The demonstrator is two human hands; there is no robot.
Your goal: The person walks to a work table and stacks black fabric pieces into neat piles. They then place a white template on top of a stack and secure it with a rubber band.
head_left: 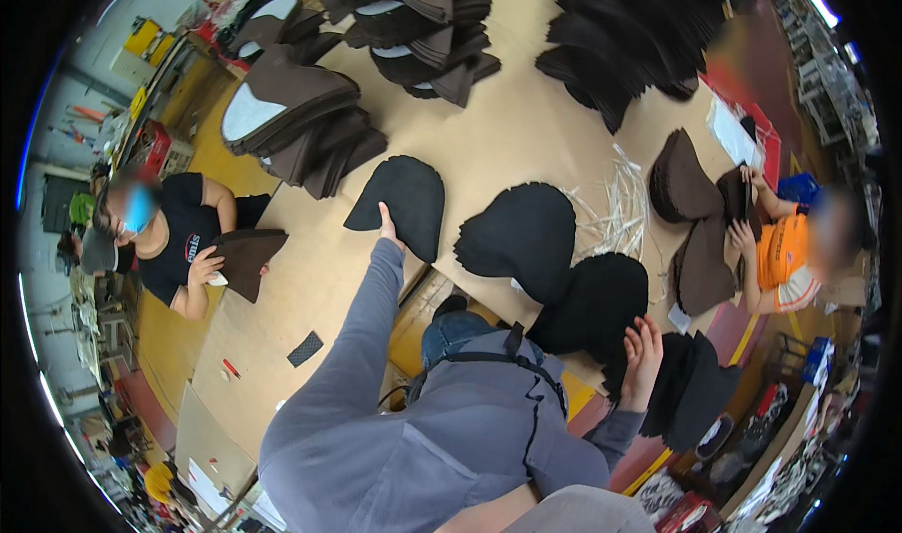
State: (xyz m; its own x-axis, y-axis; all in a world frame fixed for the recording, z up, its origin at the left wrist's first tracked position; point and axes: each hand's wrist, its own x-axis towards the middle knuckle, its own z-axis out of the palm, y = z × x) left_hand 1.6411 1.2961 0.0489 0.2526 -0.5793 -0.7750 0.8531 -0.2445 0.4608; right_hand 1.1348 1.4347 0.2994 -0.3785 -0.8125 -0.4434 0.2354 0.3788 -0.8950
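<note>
My left hand [391, 230] reaches out over the table, gripping the lower edge of a black teardrop-shaped cut piece [404, 195]. One digit shows on top of it; the other fingers are hidden beneath. My right hand [643, 353] is at the right, next to a stack of black cut pieces [606, 298]. Its fingers are apart and slightly bent, with nothing seen in them. Another black stack [521, 237] of the same shape lies between my hands, overlapping the first. More black pieces [700, 392] hang at the table's edge below my right hand.
Brown stacks [301, 120] and a large dark pile [629, 35] fill the table's far side. Whitish strips [615, 209] lie tangled right of centre. Co-workers at left [183, 242] and right [789, 251] handle brown pieces. A red pen [231, 370] and a dark patterned rectangle [305, 349] lie at left.
</note>
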